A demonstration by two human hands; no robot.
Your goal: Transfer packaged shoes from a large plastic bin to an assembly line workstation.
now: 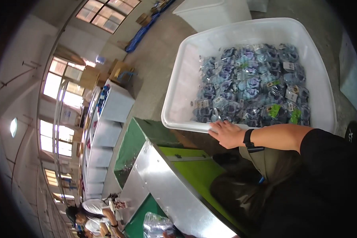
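My right hand lies on the edge of one big white bin in the upper right of the frame. Its fingers are a little apart. Lots of clear packets sit inside the bin, too squashed together to count. I see white tags and at least three green stickers, with writing too small to read. One clear bag is cut off at the bottom. My left hand barely shows there, so I can't tell its grip.
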